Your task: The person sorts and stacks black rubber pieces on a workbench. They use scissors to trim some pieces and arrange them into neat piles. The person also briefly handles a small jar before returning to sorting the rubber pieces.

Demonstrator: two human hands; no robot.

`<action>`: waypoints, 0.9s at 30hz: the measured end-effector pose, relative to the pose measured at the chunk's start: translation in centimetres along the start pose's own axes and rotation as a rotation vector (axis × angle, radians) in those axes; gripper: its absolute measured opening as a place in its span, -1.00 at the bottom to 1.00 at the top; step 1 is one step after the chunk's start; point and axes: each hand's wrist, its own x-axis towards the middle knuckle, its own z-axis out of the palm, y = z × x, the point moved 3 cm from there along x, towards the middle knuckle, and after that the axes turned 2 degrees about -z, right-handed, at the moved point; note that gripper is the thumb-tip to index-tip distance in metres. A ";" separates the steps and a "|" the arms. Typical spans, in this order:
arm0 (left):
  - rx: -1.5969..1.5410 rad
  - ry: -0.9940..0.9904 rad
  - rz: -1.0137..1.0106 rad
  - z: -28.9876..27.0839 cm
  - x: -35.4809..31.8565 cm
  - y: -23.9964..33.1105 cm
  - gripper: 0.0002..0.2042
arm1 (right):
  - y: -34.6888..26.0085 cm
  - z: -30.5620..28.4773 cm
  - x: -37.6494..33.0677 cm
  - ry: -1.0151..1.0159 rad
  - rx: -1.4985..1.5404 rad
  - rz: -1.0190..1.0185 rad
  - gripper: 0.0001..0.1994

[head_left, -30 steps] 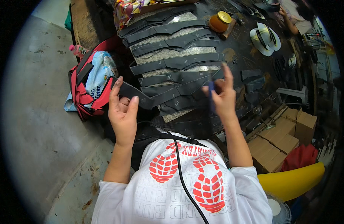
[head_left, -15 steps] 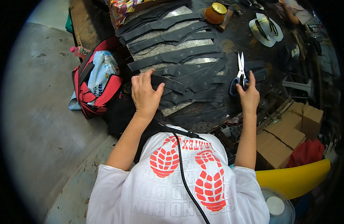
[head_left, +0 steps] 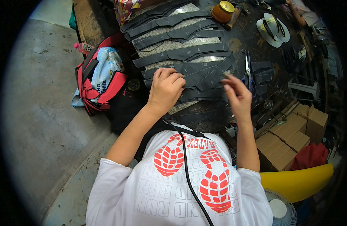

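Black leather-like pieces with pale chalk marks lie overlapping on a speckled stone slab. My left hand rests over the lower pieces at the left, fingers curled and closed. Its fingertips are turned down, so what they grip is hidden. To the right, my right hand hovers by the right ends of the pieces. Thumb and forefinger stand apart, slightly blurred, with nothing seen between them. Beside that hand a pair of scissors with dark blue handles lies on the dark table, blades slightly parted.
More black strips lie in rows farther up the stone slab. An orange jar stands at the back, near flip-flops. A red bag is at left; cardboard boxes are at right. Another person's arm shows far right.
My left hand has moved right and its fingers have curled down over the black pieces. My right hand has left the scissors and come left toward the pieces. The scissors' blades have closed somewhat.
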 end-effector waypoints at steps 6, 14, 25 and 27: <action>-0.991 -0.241 -0.676 -2.2 0.6 0.3 -0.81 | -5.0 4.1 0.3 -0.240 0.021 -0.277 -0.62; -1.366 -0.399 -0.882 -3.4 1.2 0.7 -0.77 | -5.9 5.0 1.2 -0.194 -0.140 -0.405 -0.58; -1.507 -0.428 -0.990 -3.3 1.0 0.0 -0.79 | -5.6 3.8 0.7 -0.165 -0.278 -0.562 -0.50; -1.509 -0.423 -0.985 -3.1 1.1 0.3 -0.79 | -5.8 3.5 0.6 -0.105 -0.211 -0.552 -0.48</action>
